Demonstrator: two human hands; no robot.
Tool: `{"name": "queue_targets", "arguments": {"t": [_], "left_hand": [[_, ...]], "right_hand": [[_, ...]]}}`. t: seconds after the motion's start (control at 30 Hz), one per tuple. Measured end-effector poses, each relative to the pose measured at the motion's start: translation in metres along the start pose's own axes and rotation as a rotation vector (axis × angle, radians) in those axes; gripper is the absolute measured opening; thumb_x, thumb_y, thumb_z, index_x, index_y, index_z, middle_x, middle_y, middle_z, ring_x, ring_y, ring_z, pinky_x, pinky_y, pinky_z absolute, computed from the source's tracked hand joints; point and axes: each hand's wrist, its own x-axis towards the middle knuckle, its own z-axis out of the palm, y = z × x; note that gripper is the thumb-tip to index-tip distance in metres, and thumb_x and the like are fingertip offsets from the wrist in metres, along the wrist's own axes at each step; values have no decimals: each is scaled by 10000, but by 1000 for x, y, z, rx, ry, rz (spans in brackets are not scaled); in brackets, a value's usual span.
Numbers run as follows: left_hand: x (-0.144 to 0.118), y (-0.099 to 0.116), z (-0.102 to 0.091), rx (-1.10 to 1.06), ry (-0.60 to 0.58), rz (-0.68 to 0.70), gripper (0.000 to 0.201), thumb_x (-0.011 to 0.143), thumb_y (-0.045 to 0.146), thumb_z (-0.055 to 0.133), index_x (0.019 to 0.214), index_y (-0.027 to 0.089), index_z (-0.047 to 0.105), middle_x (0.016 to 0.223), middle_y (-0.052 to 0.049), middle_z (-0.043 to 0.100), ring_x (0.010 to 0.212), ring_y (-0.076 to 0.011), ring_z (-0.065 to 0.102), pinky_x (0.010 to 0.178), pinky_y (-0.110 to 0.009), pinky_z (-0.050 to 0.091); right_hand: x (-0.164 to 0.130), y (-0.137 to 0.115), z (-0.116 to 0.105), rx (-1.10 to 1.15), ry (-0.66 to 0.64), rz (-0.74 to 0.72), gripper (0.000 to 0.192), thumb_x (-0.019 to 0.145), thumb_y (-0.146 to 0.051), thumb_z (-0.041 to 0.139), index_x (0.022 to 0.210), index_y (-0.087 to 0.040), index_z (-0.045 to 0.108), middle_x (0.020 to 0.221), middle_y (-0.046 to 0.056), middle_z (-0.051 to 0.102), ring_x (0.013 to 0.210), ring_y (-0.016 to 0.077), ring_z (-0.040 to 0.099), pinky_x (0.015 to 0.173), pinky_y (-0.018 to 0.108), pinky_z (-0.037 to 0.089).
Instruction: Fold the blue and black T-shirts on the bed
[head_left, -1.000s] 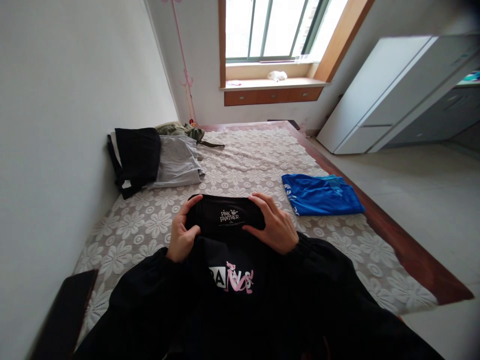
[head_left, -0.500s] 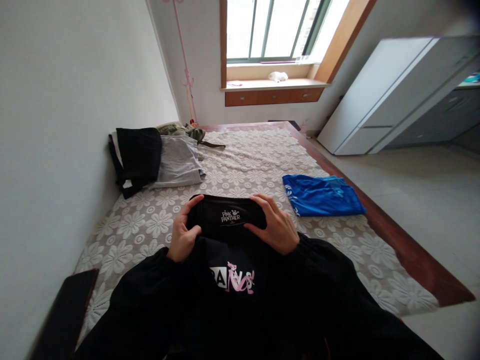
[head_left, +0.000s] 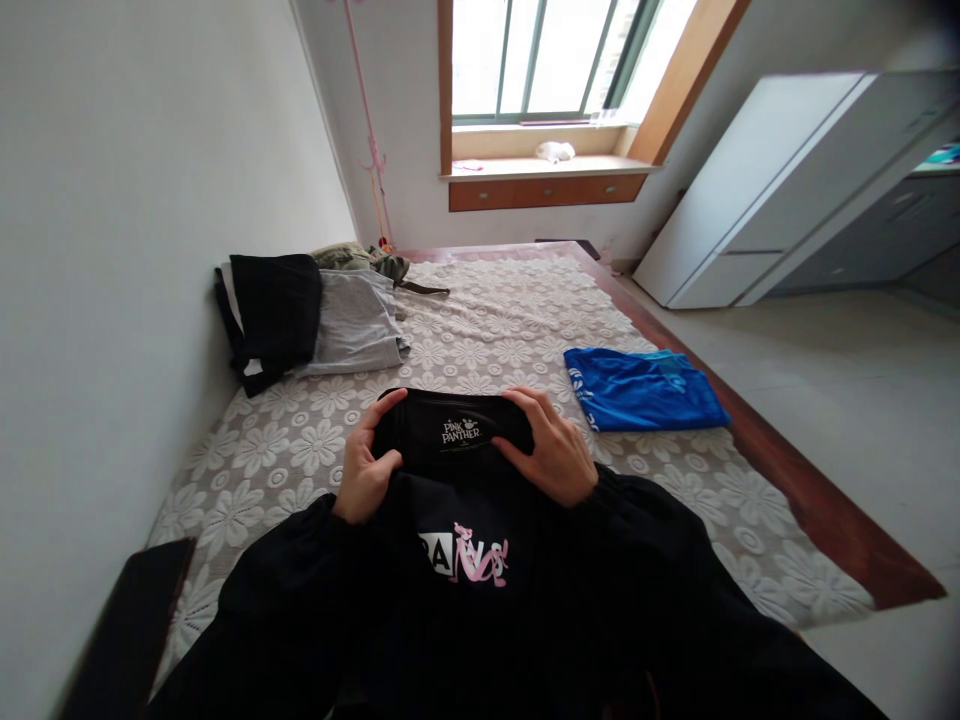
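Far left on the bed [head_left: 480, 330] lies one pile of folded clothes [head_left: 307, 315]. My left hand [head_left: 364, 470] and right hand [head_left: 551, 455], fingers curled, grip each end of one black garment [head_left: 450, 435] over the bed. One blue shirt [head_left: 641, 390] lies right, nothing between.

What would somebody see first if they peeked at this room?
First, the black sweatshirt with its pink cartoon print, low in the middle, its collar gripped by the left hand and right hand. Next, the bright blue garment folded on the flowered bedspread, to the right.
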Motion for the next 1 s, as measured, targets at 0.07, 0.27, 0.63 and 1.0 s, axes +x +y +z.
{"name": "queue_targets", "arguments": {"t": [0.07, 0.27, 0.63, 1.0], "left_hand": [[0, 0, 0, -6, -5, -5, 780, 600, 71, 559, 1365, 208, 621, 1389, -60, 628, 1329, -319, 554, 1208, -466, 366], [0, 2, 1, -3, 10, -15, 773, 598, 72, 560, 1354, 213, 633, 1351, -56, 651, 1316, -311, 566, 1187, -437, 399], [0, 2, 1, -41, 5, -32, 785, 592, 74, 565, 1362, 219, 626, 1384, -59, 635, 1323, -318, 566, 1126, -417, 475], [1, 1, -1, -23, 8, -24, 776, 601, 78, 562, 1362, 216, 626, 1386, -49, 637, 1310, -307, 575, 1193, -447, 391]], "right_hand": [[0, 0, 0, 7, -1, 6, 598, 907, -336, 664, 1458, -295, 435, 1432, 74, 581, 1197, 296, 660, 893, 430, 624], [1, 2, 1, 19, -4, 17, 583, 910, -336, 658, 1448, -293, 438, 1423, 77, 588, 1189, 299, 664, 903, 437, 616], [1, 6, 4, 43, 7, 43, 593, 903, -353, 661, 1448, -286, 438, 1384, 88, 614, 1176, 306, 670, 899, 455, 611], [0, 8, 6, 52, 3, 54, 554, 912, -367, 649, 1422, -256, 462, 1369, 101, 643, 1187, 304, 667, 942, 456, 590]]}}
